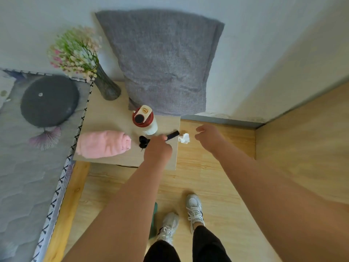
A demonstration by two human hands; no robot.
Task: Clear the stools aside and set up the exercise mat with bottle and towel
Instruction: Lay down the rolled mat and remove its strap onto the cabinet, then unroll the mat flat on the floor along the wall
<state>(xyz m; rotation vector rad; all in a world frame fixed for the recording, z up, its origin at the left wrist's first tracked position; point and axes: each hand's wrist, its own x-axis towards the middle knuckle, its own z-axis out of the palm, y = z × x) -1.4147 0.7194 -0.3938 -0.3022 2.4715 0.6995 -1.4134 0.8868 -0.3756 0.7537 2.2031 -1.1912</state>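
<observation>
On the small wooden table (105, 114) lie a rolled pink towel (103, 144) and, right of it, an upright bottle (144, 121) with a red and cream lid. My left hand (157, 149) is over the table's right front part and grips a black strap (172, 135); one end sticks out to the right and a black loop (144, 141) lies to the left. My right hand (207, 138) hovers over the floor beside the table, fingers loosely curled and holding nothing. A sliver of green mat (153, 222) shows by my left shoe, mostly hidden by my arm.
A vase of flowers (105, 86) stands at the table's back. A grey cloth (162, 59) hangs on the wall behind it. A bed (28, 167) with a round dark cushion (49, 101) fills the left. A crumpled white tissue (184, 138) lies on the wooden floor (217, 186).
</observation>
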